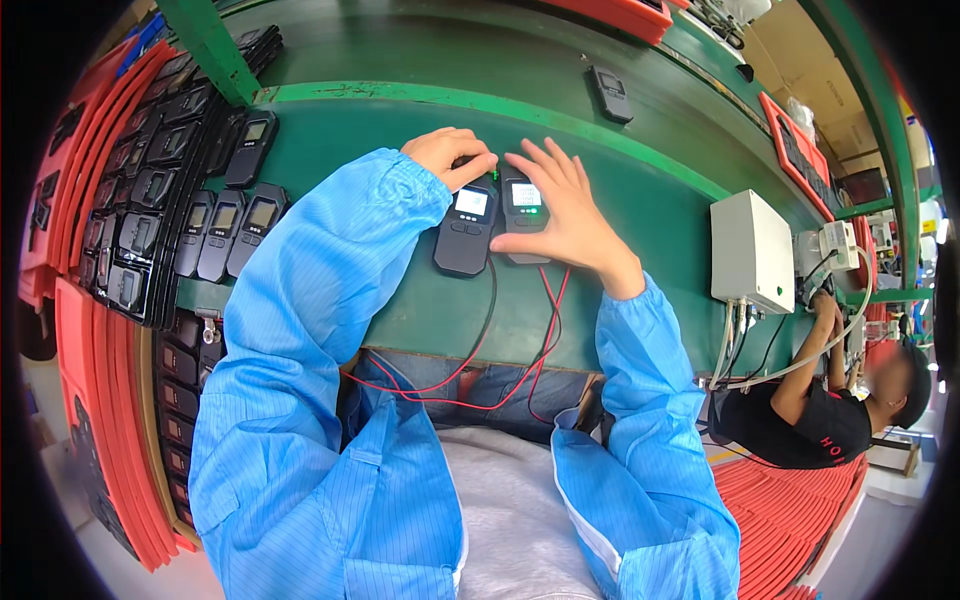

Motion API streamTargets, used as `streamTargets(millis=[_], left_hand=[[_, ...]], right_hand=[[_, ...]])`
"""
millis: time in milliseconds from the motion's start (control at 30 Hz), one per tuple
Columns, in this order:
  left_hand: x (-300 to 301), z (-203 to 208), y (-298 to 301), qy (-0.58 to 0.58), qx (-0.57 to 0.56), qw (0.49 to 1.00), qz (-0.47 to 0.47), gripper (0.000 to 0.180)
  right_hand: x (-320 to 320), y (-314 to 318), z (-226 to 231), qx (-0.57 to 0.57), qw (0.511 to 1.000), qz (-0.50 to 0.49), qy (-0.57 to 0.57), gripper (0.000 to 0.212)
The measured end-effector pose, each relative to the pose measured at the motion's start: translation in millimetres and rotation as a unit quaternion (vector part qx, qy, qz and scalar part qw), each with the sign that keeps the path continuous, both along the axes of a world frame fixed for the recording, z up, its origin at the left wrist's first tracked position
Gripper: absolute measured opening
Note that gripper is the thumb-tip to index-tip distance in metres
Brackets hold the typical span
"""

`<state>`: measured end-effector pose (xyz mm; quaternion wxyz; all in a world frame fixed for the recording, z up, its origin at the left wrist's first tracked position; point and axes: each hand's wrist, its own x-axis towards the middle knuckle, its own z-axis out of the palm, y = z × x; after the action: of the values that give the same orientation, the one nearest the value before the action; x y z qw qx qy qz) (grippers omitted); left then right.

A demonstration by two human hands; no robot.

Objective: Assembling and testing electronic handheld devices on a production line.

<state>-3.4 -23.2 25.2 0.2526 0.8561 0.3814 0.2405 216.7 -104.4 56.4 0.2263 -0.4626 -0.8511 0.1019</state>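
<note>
Both handheld meters lie side by side mid-bench, screens lit. Left hand (450,157), fingers bent, is at the far end of the left meter (463,230); can't tell if it grips anything. Right hand (580,222) is spread, thumb and fingers apart around the right meter (520,212).

Risk: the black lead (494,295) and red lead (559,310) run near, toward the bench edge; a snag there could tug a plug or drag a meter.

Surface: green bench (660,230), four meters (220,240) on the left, one meter (610,93) beyond the green rail (380,93). Room: white box (745,255) right, co-worker (800,425) far right, red trays (780,515) near right.
</note>
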Motion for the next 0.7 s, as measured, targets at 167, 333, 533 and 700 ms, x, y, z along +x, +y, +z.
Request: streamTargets(millis=[167, 333, 533, 700], left_hand=[[0, 9, -6, -0.015, -0.011, 1.0, -0.015, 0.039], [6, 18, -12, 0.04, -0.021, 0.999, 0.018, 0.044], [6, 12, -7, -0.108, 0.04, 0.992, -0.056, 0.041], [1, 28, -8, -0.266, -0.104, 0.957, -0.042, 0.038]], right_hand=[[-4, -3, 10, -0.001, 1.0, -0.007, -0.002, 0.1], [-9, -4, 21, 0.016, 0.998, 0.033, 0.053, 0.107], [-15, -9, 18, 0.054, 0.985, 0.065, 0.149, 0.103], [-10, -1, 7, -0.07, 0.965, 0.007, 0.254, 0.071]])
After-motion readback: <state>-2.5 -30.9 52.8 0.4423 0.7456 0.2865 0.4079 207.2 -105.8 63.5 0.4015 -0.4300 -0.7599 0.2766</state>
